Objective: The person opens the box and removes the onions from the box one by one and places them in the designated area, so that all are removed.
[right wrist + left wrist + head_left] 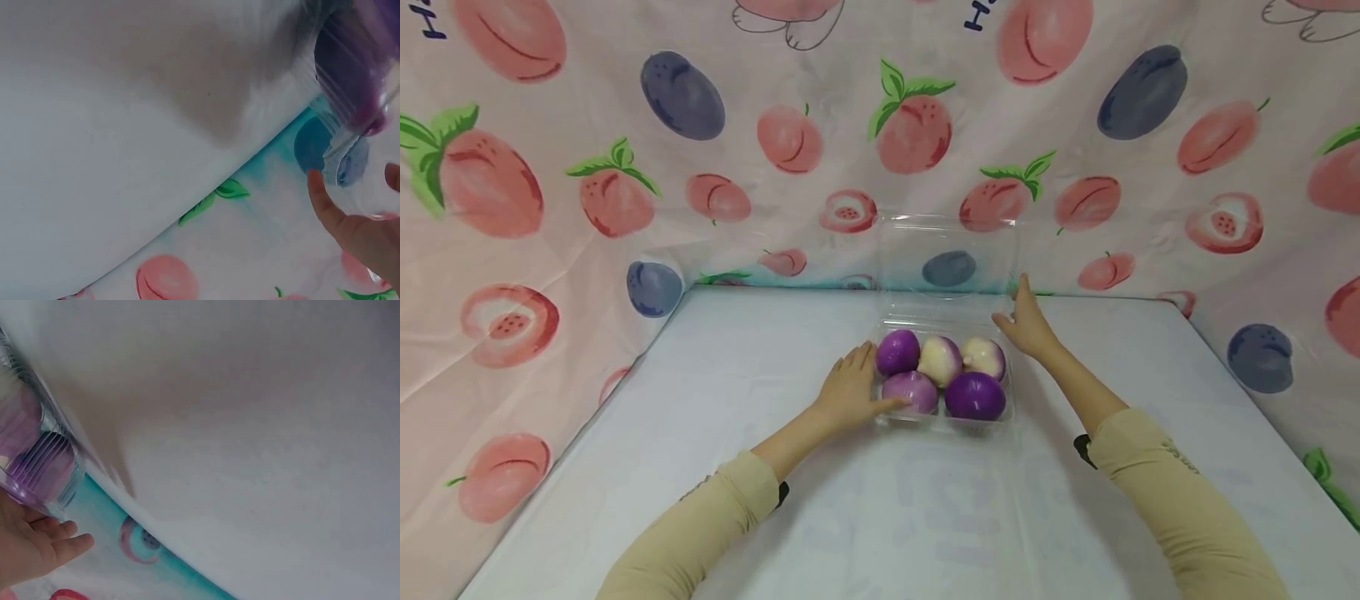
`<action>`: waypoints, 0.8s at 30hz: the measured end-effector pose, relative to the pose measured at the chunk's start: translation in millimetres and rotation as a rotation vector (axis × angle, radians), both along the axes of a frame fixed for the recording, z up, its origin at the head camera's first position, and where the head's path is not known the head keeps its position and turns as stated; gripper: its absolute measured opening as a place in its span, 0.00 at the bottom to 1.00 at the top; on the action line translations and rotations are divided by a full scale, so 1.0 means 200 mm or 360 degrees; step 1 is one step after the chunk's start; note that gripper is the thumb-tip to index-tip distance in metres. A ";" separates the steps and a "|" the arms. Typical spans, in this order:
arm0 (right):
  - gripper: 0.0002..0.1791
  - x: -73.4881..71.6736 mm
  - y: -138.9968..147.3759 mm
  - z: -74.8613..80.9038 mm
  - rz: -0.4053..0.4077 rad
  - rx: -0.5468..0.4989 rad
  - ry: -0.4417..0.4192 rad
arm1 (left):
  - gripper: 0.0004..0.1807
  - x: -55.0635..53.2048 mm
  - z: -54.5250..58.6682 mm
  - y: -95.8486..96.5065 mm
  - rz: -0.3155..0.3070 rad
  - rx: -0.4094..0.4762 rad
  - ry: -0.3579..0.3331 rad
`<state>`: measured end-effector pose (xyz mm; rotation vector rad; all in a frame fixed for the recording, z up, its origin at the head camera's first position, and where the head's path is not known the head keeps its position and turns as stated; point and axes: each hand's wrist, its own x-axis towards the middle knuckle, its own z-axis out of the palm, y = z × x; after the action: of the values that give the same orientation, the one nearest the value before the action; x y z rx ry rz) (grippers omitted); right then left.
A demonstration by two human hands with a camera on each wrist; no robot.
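Observation:
A clear plastic clamshell box (951,422) sits on the table with its lid (898,258) raised at the back. Inside lie several round, glossy onion-like vegetables, some deep purple (975,397), one paler violet (910,390), others cream and purple (940,362). My left hand (847,394) rests along the box's left side, fingers extended, its thumb reaching over the front-left corner. At the lid's right edge, my right hand (1032,327) has straight fingers and a spread thumb; whether it touches the plastic cannot be told. The right wrist view shows that hand (359,234) beside the clear plastic.
The table (760,517) has a pale cover. Behind it and at both sides hangs a fruit-printed cloth (850,100), close behind the raised lid.

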<state>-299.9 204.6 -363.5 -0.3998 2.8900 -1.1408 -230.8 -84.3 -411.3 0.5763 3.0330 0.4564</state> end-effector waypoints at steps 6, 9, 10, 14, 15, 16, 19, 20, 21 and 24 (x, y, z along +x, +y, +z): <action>0.44 0.03 -0.02 -0.04 0.0117 0.0113 -0.0116 | 0.57 0.03 0.01 0.01 0.0045 0.0057 0.0026; 0.41 0.05 -0.03 -0.07 0.0172 0.0125 -0.0116 | 0.58 0.04 0.00 0.01 0.0060 0.0085 0.0022; 0.40 0.06 -0.03 -0.08 0.0192 0.0134 -0.0125 | 0.58 0.04 0.00 0.02 0.0059 0.0092 0.0022; 0.36 0.09 -0.04 -0.10 0.0251 0.0225 -0.0111 | 0.59 0.06 -0.01 0.03 0.0051 0.0126 0.0019; 0.35 0.10 -0.05 -0.11 0.0243 0.0248 -0.0098 | 0.58 0.06 -0.01 0.03 0.0048 0.0134 0.0017; 0.34 0.11 -0.05 -0.11 0.0235 0.0270 -0.0079 | 0.58 0.06 -0.02 0.03 0.0047 0.0139 0.0011; 0.30 0.13 -0.05 -0.12 0.0207 0.0314 -0.0015 | 0.58 0.07 -0.02 0.03 0.0048 0.0144 -0.0008; 0.30 0.14 -0.06 -0.12 0.0201 0.0326 0.0004 | 0.57 0.07 -0.03 0.03 0.0047 0.0150 -0.0009; 0.29 0.15 -0.06 -0.13 0.0195 0.0335 0.0017 | 0.57 0.08 -0.03 0.03 0.0049 0.0150 -0.0012; 0.28 0.16 -0.05 -0.13 0.0179 0.0360 0.0045 | 0.57 0.09 -0.04 0.03 0.0041 0.0168 -0.0009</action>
<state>-267.4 194.4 -390.2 -0.5653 2.9328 -0.7883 -213.7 -78.0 -419.4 0.5402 3.0285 0.6212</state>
